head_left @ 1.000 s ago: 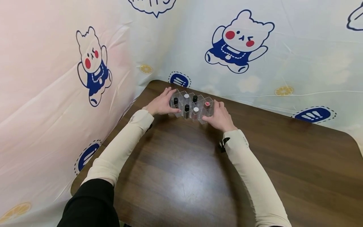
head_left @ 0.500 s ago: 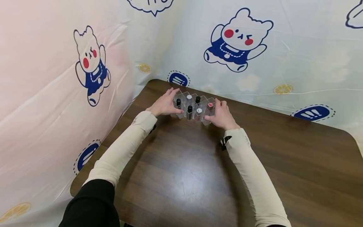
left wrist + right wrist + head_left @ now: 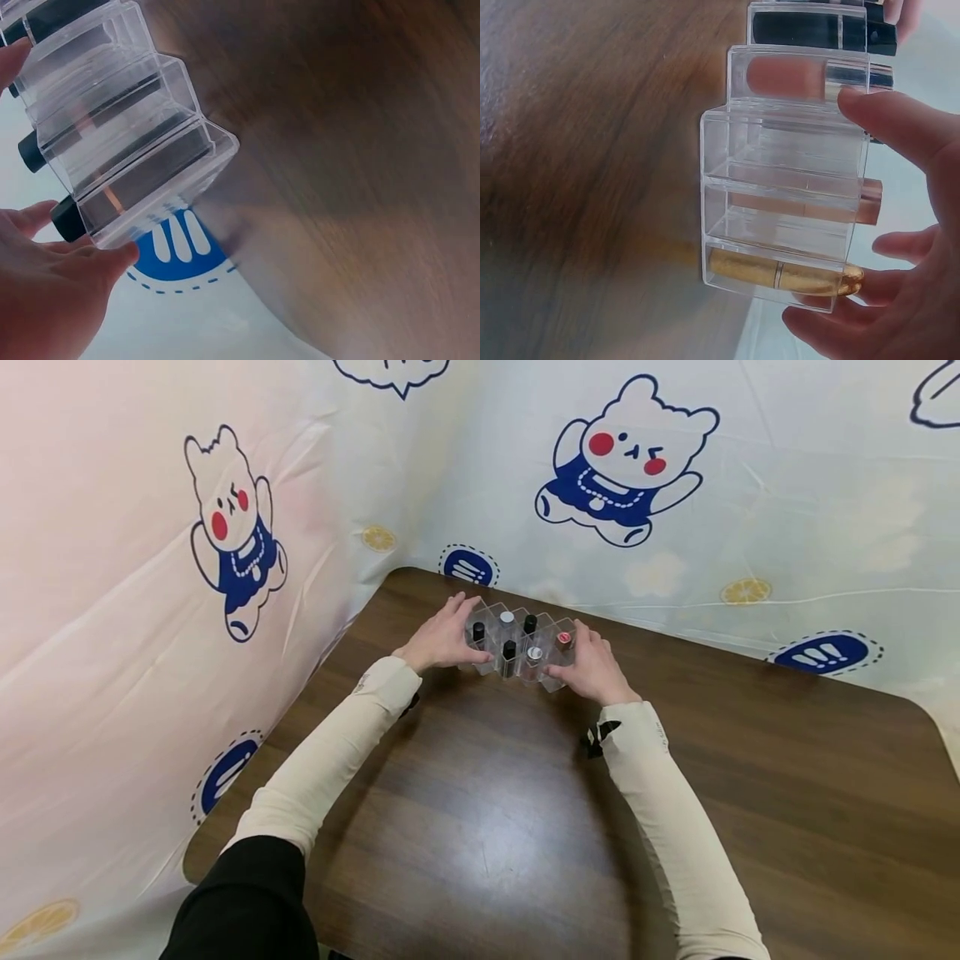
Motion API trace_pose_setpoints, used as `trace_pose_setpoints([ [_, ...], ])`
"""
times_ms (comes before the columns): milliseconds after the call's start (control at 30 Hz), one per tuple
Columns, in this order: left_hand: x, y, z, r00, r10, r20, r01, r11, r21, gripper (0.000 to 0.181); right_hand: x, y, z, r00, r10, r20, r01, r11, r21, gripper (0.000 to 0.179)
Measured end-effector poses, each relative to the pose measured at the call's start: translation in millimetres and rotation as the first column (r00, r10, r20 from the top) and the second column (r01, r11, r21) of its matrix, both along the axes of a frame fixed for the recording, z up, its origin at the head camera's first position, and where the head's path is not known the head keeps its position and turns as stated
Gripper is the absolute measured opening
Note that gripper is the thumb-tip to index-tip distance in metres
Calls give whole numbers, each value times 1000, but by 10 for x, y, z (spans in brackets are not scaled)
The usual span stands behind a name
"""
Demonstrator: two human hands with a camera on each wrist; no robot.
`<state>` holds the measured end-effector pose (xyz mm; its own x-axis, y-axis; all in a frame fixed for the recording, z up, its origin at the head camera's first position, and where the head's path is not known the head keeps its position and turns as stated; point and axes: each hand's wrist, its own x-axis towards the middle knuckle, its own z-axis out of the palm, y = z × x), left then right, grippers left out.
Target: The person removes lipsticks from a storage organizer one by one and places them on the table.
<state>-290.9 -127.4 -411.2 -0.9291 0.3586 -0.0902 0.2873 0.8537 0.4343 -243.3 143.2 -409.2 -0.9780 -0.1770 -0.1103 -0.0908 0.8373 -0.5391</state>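
A clear plastic lipstick organizer (image 3: 551, 680) with diamond-shaped compartments is held between both hands near the table's back edge. My left hand (image 3: 444, 637) grips its left end, thumb on the near side and fingers behind. The right hand (image 3: 595, 670) holds the other end the same way. Several cosmetic tubes stand in it, among them a black-capped tube (image 3: 509, 651), a white-topped one (image 3: 534, 654) and one with a red top (image 3: 564, 639). In the right wrist view, a gold lipstick tube (image 3: 742, 268) and a pink tube with a silver cap (image 3: 784, 77) show through the clear wall.
The brown wooden table (image 3: 465, 827) stretches toward me and off to the right. Close behind its back edge hangs a pale printed cloth (image 3: 480, 460) with cartoon bears, and the same cloth runs along the left side.
Both hands have shifted the organizer a little to the right along the table, keeping their grip at its two ends. The head view has turned slightly.
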Motion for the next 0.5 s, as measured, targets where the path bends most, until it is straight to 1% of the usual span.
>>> trace_pose_setpoints([
  [133,1,22,-11,1000,-7,-3,7,1000,2,106,10,23,-4,1000,-1,16,1,1000,10,99],
  [333,28,33,-5,1000,1,-14,-1,1000,-1,108,36,43,5,999,14,31,-15,1000,17,100],
  [500,58,74,8,1000,-20,-20,19,1000,-8,109,79,89,28,999,13,43,-13,1000,16,101],
])
